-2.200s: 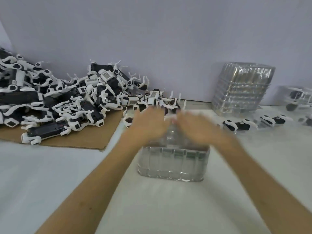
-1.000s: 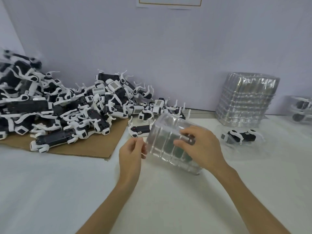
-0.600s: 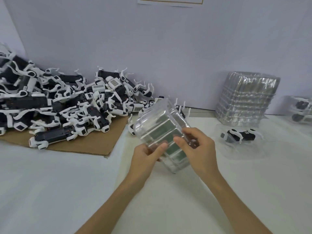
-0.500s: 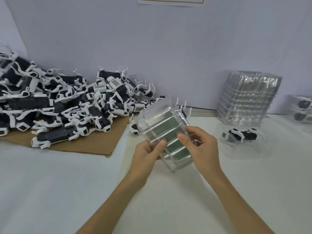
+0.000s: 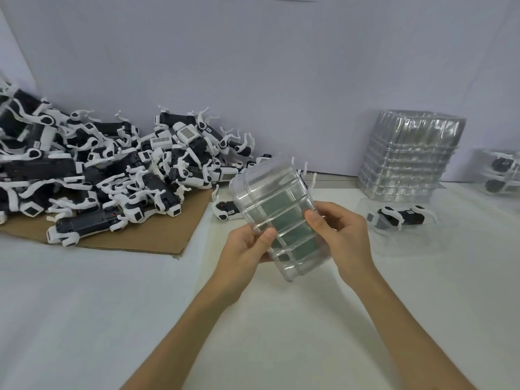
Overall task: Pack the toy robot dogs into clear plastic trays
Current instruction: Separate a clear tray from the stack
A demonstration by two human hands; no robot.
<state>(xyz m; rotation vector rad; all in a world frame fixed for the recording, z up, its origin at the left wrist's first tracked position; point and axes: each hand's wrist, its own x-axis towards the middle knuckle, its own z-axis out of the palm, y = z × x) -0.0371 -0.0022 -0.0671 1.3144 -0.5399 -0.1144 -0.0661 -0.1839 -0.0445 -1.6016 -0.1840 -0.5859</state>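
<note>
Clear plastic is pinched by both sets of fingers. The left hand grips the near-left edge of the tray stack and the right hand its right edge. The stack is held above the surface, its long axis tilting up and away to the left. Peeling off one tray seems next, though the layers are hard to tell apart. The loose toy dogs lie beyond, nearer the left hand.

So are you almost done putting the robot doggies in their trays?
Not nearly. One dog lies in a tray on the right, and packed trays sit at the far right edge. The left hand and right hand hold a clear tray. A big pile of dogs and a stack of empty trays wait.
</note>
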